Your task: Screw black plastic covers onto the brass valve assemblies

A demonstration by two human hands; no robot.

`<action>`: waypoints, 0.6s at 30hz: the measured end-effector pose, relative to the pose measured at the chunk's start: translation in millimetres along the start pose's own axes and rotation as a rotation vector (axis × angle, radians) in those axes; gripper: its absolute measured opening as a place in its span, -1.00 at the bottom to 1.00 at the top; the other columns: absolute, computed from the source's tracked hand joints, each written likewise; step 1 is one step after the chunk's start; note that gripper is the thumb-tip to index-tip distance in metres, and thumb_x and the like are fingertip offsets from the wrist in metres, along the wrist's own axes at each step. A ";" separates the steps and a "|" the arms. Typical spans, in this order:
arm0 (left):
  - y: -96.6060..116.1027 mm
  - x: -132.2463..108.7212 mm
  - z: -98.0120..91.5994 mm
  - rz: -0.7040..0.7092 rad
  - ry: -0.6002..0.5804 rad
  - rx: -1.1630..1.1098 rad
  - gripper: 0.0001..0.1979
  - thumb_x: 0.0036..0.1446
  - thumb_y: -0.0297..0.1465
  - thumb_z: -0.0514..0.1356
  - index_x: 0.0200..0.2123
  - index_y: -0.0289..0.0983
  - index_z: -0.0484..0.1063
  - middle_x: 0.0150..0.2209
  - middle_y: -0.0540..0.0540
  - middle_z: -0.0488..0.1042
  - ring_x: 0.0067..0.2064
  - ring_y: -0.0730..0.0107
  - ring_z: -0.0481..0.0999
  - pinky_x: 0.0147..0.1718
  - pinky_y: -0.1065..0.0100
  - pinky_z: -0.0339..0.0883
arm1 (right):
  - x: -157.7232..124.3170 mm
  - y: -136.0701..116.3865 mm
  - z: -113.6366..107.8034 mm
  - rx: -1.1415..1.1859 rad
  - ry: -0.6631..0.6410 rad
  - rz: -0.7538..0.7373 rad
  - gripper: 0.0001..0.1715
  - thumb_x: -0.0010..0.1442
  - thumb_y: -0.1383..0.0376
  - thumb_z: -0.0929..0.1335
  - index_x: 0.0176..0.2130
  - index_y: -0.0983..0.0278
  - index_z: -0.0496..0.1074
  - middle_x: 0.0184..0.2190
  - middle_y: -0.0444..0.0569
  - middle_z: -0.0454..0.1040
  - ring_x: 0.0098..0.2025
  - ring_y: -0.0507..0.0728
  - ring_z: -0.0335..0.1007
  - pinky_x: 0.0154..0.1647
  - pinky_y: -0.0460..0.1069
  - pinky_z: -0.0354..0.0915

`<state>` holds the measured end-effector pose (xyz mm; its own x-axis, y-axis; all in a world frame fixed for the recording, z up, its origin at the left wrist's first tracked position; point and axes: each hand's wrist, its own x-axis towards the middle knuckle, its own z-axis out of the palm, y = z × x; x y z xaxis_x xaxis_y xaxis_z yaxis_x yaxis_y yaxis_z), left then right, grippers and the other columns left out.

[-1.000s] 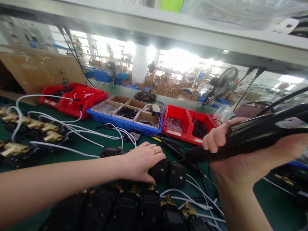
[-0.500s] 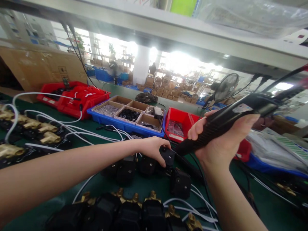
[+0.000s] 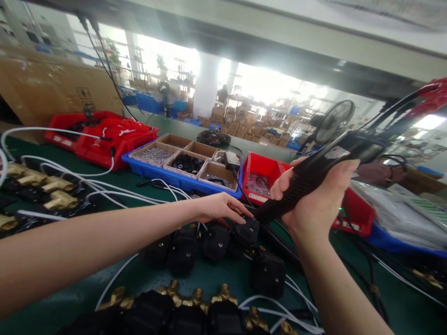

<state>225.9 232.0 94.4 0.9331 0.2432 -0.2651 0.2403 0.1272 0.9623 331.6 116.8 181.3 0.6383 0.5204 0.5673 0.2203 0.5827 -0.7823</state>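
Observation:
My right hand (image 3: 314,204) is wrapped around a black electric screwdriver (image 3: 314,174), slanted with its nose down to the left. The nose sits beside a black boxy housing (image 3: 247,232) with small screws on its face; whether the bit touches it is hidden. My left hand (image 3: 220,209) has its fingers stretched out over that housing, fingertips at its top edge. More black housings (image 3: 214,243) stand in a row to the left, and another housing (image 3: 268,274) is nearer on the right. In front are black units with brass fittings (image 3: 225,293).
Behind my hands stands a blue tray (image 3: 181,184) with boxes of screws and black parts. Red bins (image 3: 120,158) flank it, one red bin (image 3: 253,197) on the right. White cables (image 3: 104,193) cross the green table (image 3: 206,279). Brass-fitted units (image 3: 61,200) lie left. A fan (image 3: 335,121) stands behind.
My left hand has loosened from around the black housing; its fingers are now straighter and lie over the top. The screwdriver has shifted slightly left and down in view.

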 end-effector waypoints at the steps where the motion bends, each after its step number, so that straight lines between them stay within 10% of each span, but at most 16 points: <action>1: 0.0 -0.3 0.7 -0.006 0.018 -0.015 -0.56 -0.23 -0.37 0.44 -0.16 -0.25 0.62 -0.20 -0.11 0.61 -0.29 0.37 0.56 -0.36 0.42 0.43 | 1.6 -0.4 0.9 0.000 0.010 -0.006 -0.22 0.02 -0.41 0.22 -0.41 0.25 0.28 -0.76 -0.24 0.21 -0.77 0.03 0.10 -0.79 -0.09 0.07; 18: 4.5 -2.6 9.4 -0.058 0.117 -0.104 -0.61 -0.38 -0.48 0.45 -0.32 -0.27 0.65 -0.39 -0.06 0.62 -0.44 0.45 0.50 -0.49 0.45 0.38 | 3.7 9.6 14.6 0.028 -0.034 -0.028 -0.24 0.06 -0.39 0.22 -0.41 0.24 0.30 -0.75 -0.22 0.20 -0.76 0.01 0.11 -0.79 -0.11 0.07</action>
<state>227.1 222.9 99.9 0.8796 0.3420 -0.3308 0.2578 0.2418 0.9354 325.3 133.4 179.6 0.6070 0.5240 0.5975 0.2168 0.6141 -0.7588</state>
